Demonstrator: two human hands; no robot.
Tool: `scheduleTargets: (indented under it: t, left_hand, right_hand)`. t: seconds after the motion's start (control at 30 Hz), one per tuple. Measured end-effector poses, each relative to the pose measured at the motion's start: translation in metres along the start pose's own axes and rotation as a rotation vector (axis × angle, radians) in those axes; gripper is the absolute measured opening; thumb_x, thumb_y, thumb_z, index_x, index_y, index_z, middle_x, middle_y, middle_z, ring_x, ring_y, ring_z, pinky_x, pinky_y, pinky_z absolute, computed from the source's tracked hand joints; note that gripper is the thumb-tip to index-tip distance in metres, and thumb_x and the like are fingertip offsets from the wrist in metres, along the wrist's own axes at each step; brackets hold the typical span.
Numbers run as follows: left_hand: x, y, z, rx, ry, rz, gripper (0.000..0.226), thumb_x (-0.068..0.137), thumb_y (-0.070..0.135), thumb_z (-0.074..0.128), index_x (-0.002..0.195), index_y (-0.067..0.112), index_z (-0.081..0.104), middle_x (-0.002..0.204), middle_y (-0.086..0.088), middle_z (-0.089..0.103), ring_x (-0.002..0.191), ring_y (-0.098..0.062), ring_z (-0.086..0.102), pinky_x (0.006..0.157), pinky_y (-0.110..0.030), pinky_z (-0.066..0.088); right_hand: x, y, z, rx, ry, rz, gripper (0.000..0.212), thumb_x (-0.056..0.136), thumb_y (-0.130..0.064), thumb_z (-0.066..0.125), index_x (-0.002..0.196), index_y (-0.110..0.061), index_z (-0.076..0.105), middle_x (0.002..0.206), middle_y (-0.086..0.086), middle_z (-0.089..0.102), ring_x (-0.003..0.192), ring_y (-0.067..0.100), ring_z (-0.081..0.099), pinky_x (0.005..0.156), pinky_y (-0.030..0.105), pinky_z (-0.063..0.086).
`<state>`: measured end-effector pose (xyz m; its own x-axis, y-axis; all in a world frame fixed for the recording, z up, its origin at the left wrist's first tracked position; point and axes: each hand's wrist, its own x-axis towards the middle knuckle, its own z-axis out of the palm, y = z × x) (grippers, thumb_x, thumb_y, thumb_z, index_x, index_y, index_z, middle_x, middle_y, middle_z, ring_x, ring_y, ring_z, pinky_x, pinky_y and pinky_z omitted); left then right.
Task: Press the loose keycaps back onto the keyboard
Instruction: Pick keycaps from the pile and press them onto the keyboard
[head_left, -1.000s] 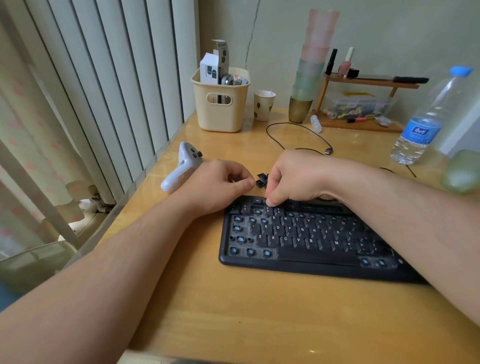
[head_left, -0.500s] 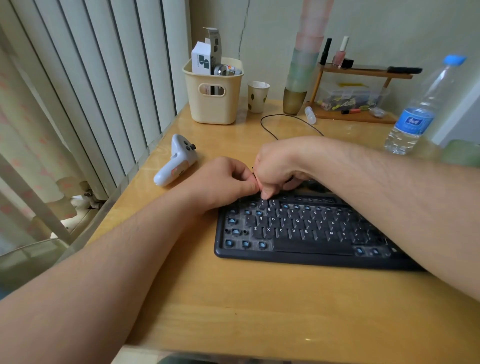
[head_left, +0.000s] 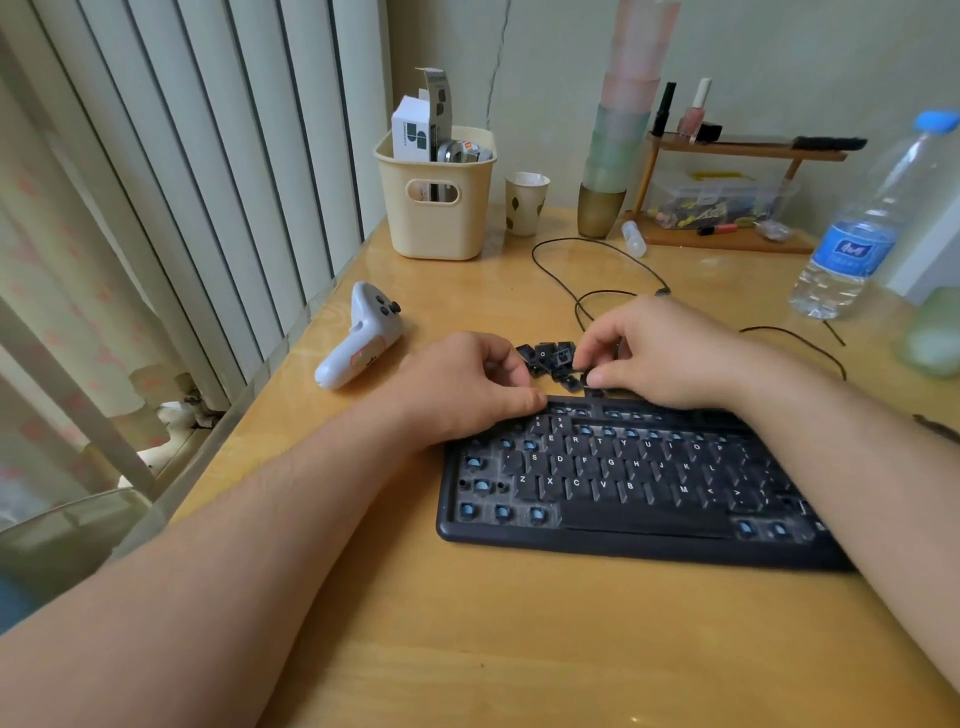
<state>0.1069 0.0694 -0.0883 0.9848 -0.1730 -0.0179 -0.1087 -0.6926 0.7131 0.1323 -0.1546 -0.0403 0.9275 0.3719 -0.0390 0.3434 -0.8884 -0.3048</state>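
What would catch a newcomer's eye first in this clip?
The black keyboard at centre, with blue switch stems bare along its left side and top rows. Just behind it lies a heap of loose keycaps between the left hand and right hand, whose fingertips are at the heap.

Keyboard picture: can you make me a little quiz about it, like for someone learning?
1. True or false: the pile of loose keycaps lies behind the keyboard, between the two hands.
2. Which hand reaches into the pile with its fingers?
A. left hand
B. right hand
3. What white thing lies on the table, left of the left hand?

Key:
1. True
2. B
3. A game controller
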Motion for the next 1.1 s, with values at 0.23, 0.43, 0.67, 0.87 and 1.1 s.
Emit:
scheduleTargets:
  t: [0.23, 0.43, 0.67, 0.87, 1.1]
  left_hand:
    - [0.0, 0.0, 0.004, -0.125, 0.082, 0.004, 0.043, 0.084, 0.065, 0.072, 0.083, 0.022, 0.07, 0.065, 0.011, 0.064, 0.065, -0.009, 0.06, 0.072, -0.032, 0.051]
    - [-0.004, 0.006, 0.004, -0.058, 0.131, 0.067, 0.033, 0.088, 0.056, 0.072, 0.083, 0.024, 0.072, 0.064, 0.013, 0.063, 0.06, -0.002, 0.055, 0.066, -0.029, 0.048]
    - [-0.008, 0.011, 0.003, -0.053, 0.175, 0.151, 0.016, 0.09, 0.048, 0.072, 0.086, 0.033, 0.072, 0.078, 0.016, 0.069, 0.075, -0.004, 0.061, 0.075, -0.029, 0.053]
    - [-0.016, 0.015, 0.006, -0.076, 0.213, 0.416, 0.028, 0.089, 0.035, 0.08, 0.115, 0.035, 0.07, 0.092, 0.015, 0.073, 0.096, -0.007, 0.067, 0.084, -0.013, 0.043]
    - [-0.02, 0.017, 0.005, -0.148, 0.271, 0.513, 0.025, 0.089, 0.03, 0.082, 0.113, 0.027, 0.076, 0.091, 0.011, 0.074, 0.093, -0.014, 0.069, 0.082, -0.009, 0.041]
  right_hand:
    - [0.005, -0.001, 0.023, -0.028, 0.153, 0.014, 0.014, 0.086, -0.044, 0.08, 0.079, -0.033, 0.076, 0.078, -0.014, 0.064, 0.074, 0.001, 0.055, 0.058, 0.023, 0.037]
    - [0.006, -0.009, 0.021, -0.092, 0.115, 0.03, 0.022, 0.086, -0.05, 0.077, 0.078, -0.03, 0.075, 0.079, -0.011, 0.064, 0.074, 0.002, 0.053, 0.056, 0.023, 0.035]
    - [0.0, -0.011, 0.015, -0.097, 0.111, 0.05, 0.017, 0.093, -0.042, 0.072, 0.081, -0.029, 0.075, 0.083, -0.011, 0.064, 0.082, 0.005, 0.056, 0.059, 0.021, 0.037]
    - [-0.031, -0.016, 0.012, 0.669, 0.19, 0.035, 0.006, 0.092, -0.027, 0.076, 0.089, -0.027, 0.082, 0.086, -0.013, 0.076, 0.08, -0.001, 0.065, 0.073, 0.021, 0.049]
    - [-0.025, -0.016, 0.022, 1.245, 0.02, 0.081, 0.016, 0.093, -0.004, 0.068, 0.108, -0.009, 0.07, 0.081, 0.011, 0.072, 0.068, 0.011, 0.06, 0.064, 0.023, 0.048]
